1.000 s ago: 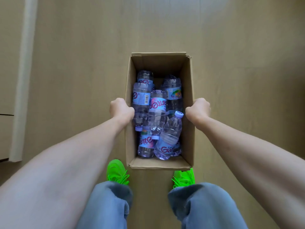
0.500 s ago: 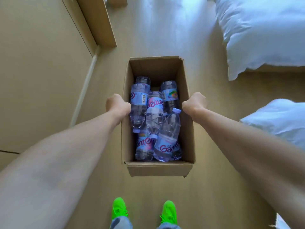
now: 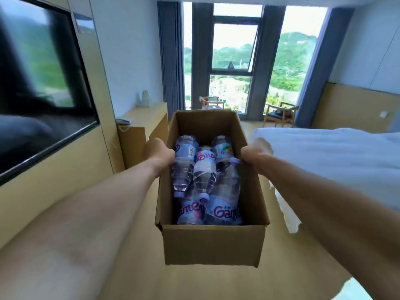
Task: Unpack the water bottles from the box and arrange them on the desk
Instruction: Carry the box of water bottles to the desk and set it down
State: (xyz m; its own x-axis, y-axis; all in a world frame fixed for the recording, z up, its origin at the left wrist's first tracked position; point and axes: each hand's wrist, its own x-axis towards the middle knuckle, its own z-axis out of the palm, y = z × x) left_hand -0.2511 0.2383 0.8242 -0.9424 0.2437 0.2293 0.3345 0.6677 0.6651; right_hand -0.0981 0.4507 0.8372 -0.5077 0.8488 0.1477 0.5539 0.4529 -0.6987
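Observation:
An open cardboard box (image 3: 213, 244) hangs in the air in front of me, held up off the floor. My left hand (image 3: 159, 153) grips its left wall and my right hand (image 3: 255, 155) grips its right wall. Inside lie several clear water bottles (image 3: 204, 176) with blue-and-pink labels, piled on their sides. A light wooden desk (image 3: 142, 118) stands along the left wall ahead, beyond the box.
A large dark TV screen (image 3: 41, 89) hangs on the left wall. A white bed (image 3: 329, 161) fills the right side. Two wooden chairs (image 3: 281, 114) stand by the tall windows at the far end. A white kettle (image 3: 145, 98) sits on the desk.
The box has been lifted from the floor between my feet to chest height. My view has swung up from the floor to the room. Both hands keep their grip on the box walls.

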